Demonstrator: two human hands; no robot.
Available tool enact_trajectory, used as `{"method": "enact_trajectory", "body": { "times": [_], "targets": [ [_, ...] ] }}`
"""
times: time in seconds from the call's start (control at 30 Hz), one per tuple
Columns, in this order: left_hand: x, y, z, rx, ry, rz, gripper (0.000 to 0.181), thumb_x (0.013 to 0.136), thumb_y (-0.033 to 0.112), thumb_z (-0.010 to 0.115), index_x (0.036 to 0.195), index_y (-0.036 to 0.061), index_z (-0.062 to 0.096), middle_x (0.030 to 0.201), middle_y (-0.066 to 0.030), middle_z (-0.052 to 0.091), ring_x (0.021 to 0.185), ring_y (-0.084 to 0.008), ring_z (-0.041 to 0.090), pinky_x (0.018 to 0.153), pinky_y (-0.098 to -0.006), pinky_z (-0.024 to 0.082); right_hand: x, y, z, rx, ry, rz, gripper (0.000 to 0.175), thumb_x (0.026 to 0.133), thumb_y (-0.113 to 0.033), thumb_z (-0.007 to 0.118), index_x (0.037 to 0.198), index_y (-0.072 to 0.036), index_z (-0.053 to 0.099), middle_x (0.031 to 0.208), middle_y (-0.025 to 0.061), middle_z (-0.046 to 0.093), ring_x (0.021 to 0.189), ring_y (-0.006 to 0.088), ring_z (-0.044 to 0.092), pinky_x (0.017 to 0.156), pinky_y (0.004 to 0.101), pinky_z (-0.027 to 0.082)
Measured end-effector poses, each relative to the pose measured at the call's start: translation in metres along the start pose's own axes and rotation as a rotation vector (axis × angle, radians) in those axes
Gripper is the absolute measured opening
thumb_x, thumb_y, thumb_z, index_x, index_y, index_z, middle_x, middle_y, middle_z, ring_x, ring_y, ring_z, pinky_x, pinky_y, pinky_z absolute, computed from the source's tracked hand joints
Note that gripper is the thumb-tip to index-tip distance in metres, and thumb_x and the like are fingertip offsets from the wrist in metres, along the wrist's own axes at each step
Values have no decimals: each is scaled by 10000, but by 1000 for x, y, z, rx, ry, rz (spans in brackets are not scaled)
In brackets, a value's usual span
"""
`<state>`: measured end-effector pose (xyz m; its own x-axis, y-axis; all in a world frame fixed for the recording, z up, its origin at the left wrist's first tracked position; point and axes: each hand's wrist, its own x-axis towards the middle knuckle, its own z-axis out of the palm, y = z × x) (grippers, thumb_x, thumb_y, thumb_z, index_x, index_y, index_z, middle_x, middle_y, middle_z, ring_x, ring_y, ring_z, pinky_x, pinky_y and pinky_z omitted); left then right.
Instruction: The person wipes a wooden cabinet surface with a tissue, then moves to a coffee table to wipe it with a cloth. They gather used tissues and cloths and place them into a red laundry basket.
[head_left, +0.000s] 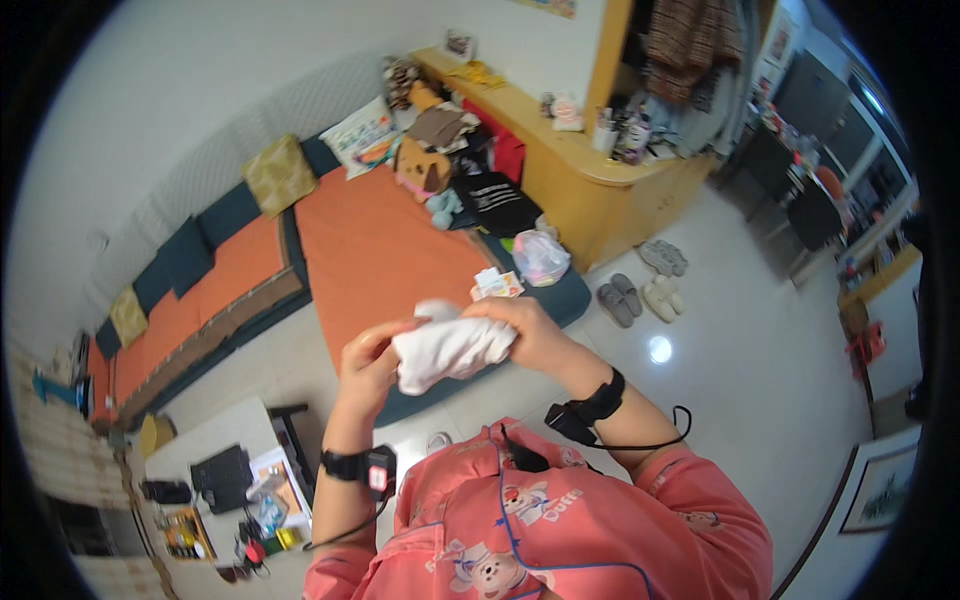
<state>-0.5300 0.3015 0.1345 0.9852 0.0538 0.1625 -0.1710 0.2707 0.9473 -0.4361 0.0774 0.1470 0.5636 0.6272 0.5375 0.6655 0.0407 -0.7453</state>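
Observation:
A bunched white cloth (450, 352) is stretched between my two hands, above the near edge of the orange-covered sofa seat (390, 240). My left hand (373, 354) grips its left end, thumb and fingers pinched on the fabric. At the other end, my right hand (525, 330) holds the cloth near its upper right corner. A small blurred part of white fabric rises behind the top fold; its shape cannot be told. Just beyond my right hand, small printed packets (496, 285) lie on the sofa's edge.
Clothes, a dog-face plush pillow (420, 169), a black garment (493, 202) and a filled plastic bag (540, 257) crowd the sofa's far right side. Slippers (619, 300) stand on the tiled floor at right. A white table (225, 435) with a black bag and small items is at lower left.

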Motion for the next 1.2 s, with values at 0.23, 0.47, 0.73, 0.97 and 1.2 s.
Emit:
{"method": "enact_trajectory", "body": {
  "times": [0.23, 0.47, 0.73, 0.97, 1.2],
  "targets": [
    [6, -21, 49, -408, -154, -151, 864, 763, 547, 662, 1413, 104, 305, 1370, -189, 419, 1231, -334, 455, 1037, -453, 361, -36, -11, -14, 13, 170, 98, 320, 724, -92, 687, 1034, -54, 617, 971, 108, 654, 884, 275, 647, 763, 332, 499],
    [32, -83, 102, -178, -412, -389, 808, 650, 331, 846, 1279, 24, 443, 1151, -97, 545, 1047, -208, 550, 898, -332, 451, -102, -31, -39, -339, 397, 311, 374, 697, -51, 670, 1065, -85, 613, 949, 108, 649, 859, 315, 630, 724, 375, 509],
    [50, -141, 227, -294, -763, -526, 278, 810, 86, 685, 1019, 43, 507, 924, -28, 574, 849, -115, 553, 763, -258, 463, -207, -95, -61, -82, 996, 664, 420, 793, -53, 633, 1195, -98, 520, 1080, 99, 624, 986, 206, 600, 846, 311, 469],
    [14, -137, 361, -241, -1113, -377, 271, 805, 43, 689, 1015, 61, 520, 922, -14, 576, 841, -101, 544, 753, -257, 462, -316, -152, -84, 458, 1220, 193, 706, 804, -192, 694, 1397, -131, 316, 1358, 103, 443, 1222, 162, 423, 1026, 336, 349],
    [1, -123, 446, 36, -1114, -107, 314, 774, -1, 708, 1033, 41, 535, 998, -63, 607, 950, -127, 564, 831, -274, 461, -368, -100, -136, -115, 1243, 597, 411, 818, -208, 703, 1174, -59, 561, 1126, 81, 612, 1042, 158, 555, 886, 338, 462]
  ]
}}
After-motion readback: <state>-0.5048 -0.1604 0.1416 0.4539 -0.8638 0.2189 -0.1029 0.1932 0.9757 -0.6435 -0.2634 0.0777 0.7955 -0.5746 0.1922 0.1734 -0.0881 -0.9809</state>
